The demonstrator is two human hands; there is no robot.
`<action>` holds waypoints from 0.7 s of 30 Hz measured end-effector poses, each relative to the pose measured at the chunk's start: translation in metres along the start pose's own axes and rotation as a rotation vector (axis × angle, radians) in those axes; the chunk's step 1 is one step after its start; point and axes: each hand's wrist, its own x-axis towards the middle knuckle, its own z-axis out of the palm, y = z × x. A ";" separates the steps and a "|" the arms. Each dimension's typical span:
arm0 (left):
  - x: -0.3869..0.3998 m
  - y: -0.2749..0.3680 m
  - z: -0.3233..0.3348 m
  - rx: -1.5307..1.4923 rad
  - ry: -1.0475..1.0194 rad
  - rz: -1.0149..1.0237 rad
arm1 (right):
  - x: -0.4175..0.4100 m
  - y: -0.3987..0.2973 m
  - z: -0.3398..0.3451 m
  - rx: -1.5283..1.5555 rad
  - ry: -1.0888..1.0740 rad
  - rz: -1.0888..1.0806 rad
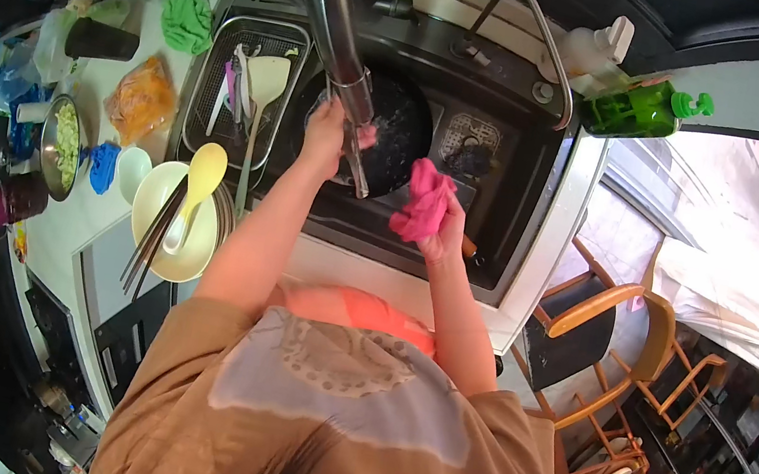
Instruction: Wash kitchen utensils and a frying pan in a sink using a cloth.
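Note:
My right hand (448,230) grips a bunched pink cloth (422,201) over the right part of the dark sink (505,213). My left hand (325,136) is under the metal faucet (328,7), above a round black pan (404,119) in the basin. The faucet hides part of that hand, and whether it holds anything is unclear. A narrow shiny streak, apparently running water, drops past its fingers. The pan's inside looks wet, with whitish specks. Right of the pan, a dark scrubber (471,160) rests by the drain strainer (472,134).
At the sink's left stands a wire basket (204,107) with utensils and a pale spatula (267,76). Stacked bowls (154,197) hold chopsticks and a yellow spoon (206,172). A metal bowl of chopped greens (65,140) is farther left. A green soap bottle (630,110) stands at the right corner.

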 end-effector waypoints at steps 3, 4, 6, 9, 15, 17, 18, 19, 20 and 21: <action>-0.017 0.004 -0.001 0.097 -0.088 -0.267 | 0.014 0.000 0.000 0.336 -0.217 0.075; -0.025 0.004 -0.004 0.137 -0.167 -0.337 | 0.019 0.003 0.007 0.230 -0.300 0.040; -0.036 0.005 -0.013 0.161 -0.293 -0.459 | 0.029 0.010 0.029 0.061 -0.172 -0.092; -0.056 0.016 -0.020 0.250 -0.362 -0.527 | 0.037 0.009 0.064 0.089 -0.107 -0.149; -0.071 0.016 -0.017 0.309 -0.326 -0.305 | 0.059 0.004 0.037 -0.786 -0.001 -0.313; -0.069 0.022 -0.016 0.309 -0.244 -0.171 | 0.051 0.014 0.059 -1.036 0.010 -0.387; -0.066 0.023 -0.017 0.344 -0.315 -0.139 | 0.046 0.014 0.069 -1.092 -0.093 -0.371; -0.064 0.023 -0.016 0.341 -0.315 -0.139 | 0.042 0.018 0.073 -1.095 -0.093 -0.369; -0.061 0.022 -0.014 0.374 -0.354 -0.140 | 0.037 0.023 0.075 -1.077 -0.081 -0.379; -0.059 0.022 -0.011 0.410 -0.399 -0.142 | 0.034 0.025 0.076 -1.057 -0.067 -0.395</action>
